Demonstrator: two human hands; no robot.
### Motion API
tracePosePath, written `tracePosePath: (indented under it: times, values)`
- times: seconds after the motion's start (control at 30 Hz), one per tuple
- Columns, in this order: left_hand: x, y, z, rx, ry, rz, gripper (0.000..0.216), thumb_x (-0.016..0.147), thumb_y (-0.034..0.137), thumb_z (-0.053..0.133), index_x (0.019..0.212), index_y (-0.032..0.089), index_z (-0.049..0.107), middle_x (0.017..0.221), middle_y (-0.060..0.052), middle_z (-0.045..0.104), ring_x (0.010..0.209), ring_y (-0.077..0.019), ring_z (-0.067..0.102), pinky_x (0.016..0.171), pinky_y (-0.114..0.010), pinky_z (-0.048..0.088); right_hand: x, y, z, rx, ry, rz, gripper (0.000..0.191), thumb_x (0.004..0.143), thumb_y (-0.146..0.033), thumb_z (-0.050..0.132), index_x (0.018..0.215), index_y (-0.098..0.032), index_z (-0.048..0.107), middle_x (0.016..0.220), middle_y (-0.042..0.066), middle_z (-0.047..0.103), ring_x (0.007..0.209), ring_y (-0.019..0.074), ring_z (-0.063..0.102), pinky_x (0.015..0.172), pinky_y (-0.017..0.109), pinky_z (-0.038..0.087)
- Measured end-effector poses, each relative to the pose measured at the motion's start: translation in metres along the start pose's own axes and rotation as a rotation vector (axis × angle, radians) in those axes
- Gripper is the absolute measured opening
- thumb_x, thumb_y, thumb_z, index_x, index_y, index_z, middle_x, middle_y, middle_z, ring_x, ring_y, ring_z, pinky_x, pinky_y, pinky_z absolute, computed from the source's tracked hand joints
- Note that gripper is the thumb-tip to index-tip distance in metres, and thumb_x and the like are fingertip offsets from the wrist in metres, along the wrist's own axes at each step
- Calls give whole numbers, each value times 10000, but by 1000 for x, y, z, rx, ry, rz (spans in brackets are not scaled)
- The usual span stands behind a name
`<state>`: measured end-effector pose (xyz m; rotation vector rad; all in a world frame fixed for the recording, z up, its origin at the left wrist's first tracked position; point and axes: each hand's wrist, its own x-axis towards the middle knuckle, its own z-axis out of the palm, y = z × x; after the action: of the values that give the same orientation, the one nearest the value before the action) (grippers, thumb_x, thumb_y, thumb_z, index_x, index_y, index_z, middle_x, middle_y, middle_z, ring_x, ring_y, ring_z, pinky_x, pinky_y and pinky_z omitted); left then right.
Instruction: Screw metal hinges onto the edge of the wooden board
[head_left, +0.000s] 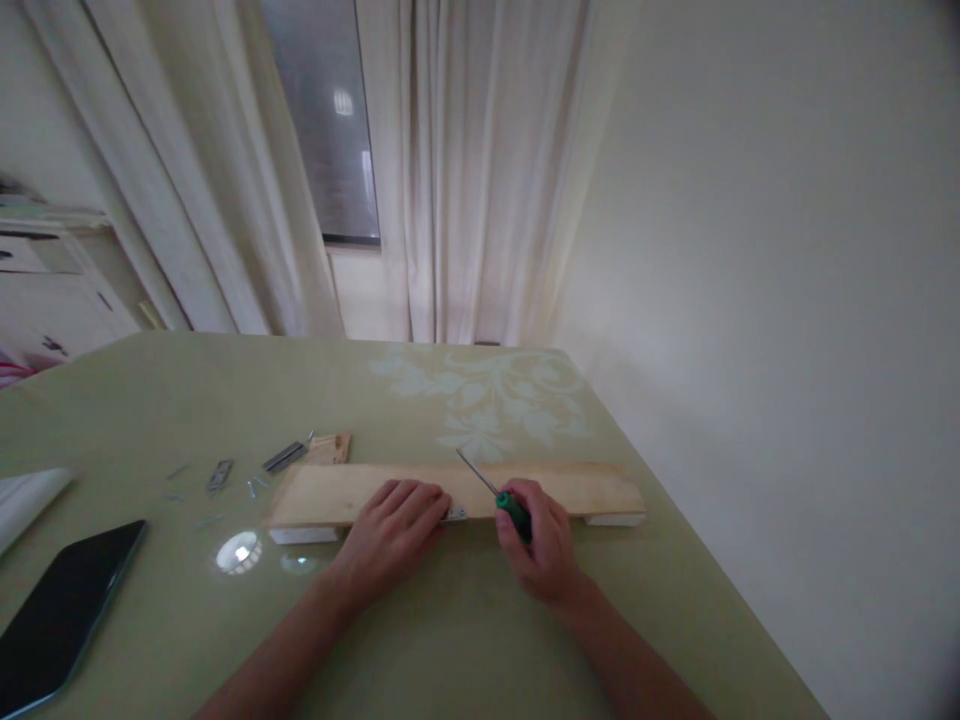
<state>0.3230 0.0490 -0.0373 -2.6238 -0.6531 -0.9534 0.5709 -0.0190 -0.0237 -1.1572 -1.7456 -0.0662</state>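
A long pale wooden board (pixel 555 488) lies across the table, raised on white blocks near its two ends. My left hand (pixel 397 520) rests on its front part, fingers bent and held together. Beside those fingertips, at the board's front edge, shows a small metal hinge (pixel 455 514), partly covered by the hand that presses it there. My right hand (pixel 541 540) is wrapped round the green handle of a screwdriver (pixel 514 517). The screwdriver's shaft points up and to the left above the board, its tip apart from the hinge.
Left of the board lie more metal hinges (pixel 285 456), loose screws (pixel 253 488) and a small wood piece (pixel 330 448). A dark tablet or phone (pixel 67 610) and a white object (pixel 30 500) are at far left. A wall (pixel 787 400) borders the table's right side.
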Motion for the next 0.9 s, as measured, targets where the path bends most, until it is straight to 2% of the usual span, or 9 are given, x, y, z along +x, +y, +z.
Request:
tracePosePath:
  times: [0.13,0.37,0.5,0.67,0.8,0.9]
  values:
    - [-6,2,0,-58,91,35,187,1068,154,640,1236,140,721,1131,-104,812,990,-242,727,908,-388,547,0,3,-7,-42,-39,-2,144,1019,-276,634,1160,-251,627,925,62,795,799,228,762,759,364,614]
    - [-9,5,-10,-187,106,19,198,1073,149,646,1243,148,748,1176,-110,828,1034,-224,753,929,-362,592,3,6,-10,-85,-35,60,128,1052,-288,633,1174,-252,639,946,65,797,826,231,766,770,377,616]
    - [-12,5,-10,-207,76,-3,261,1079,130,596,1295,168,738,1201,-114,823,1054,-237,754,931,-388,600,2,6,-10,-84,-30,96,132,1054,-307,635,1174,-255,646,953,68,794,819,229,762,779,379,620]
    - [-11,7,-8,-235,119,-30,276,1060,89,594,1280,183,734,1179,-93,839,1032,-216,761,978,-378,585,2,10,-6,-75,-30,129,126,1051,-338,645,1146,-259,671,994,80,808,878,250,773,821,397,619]
    - [-14,6,-3,-232,142,-30,314,1037,71,610,1287,216,734,1176,-67,846,1022,-201,767,973,-364,576,2,13,-4,-64,-31,196,148,1063,-367,626,1148,-256,673,929,63,795,818,231,765,788,361,615]
    - [-18,5,1,-228,122,-55,248,1046,116,643,1247,218,746,1170,-71,844,996,-198,764,933,-355,570,3,13,-4,-56,-39,232,164,1063,-387,622,1136,-252,679,876,46,778,769,215,752,758,333,604]
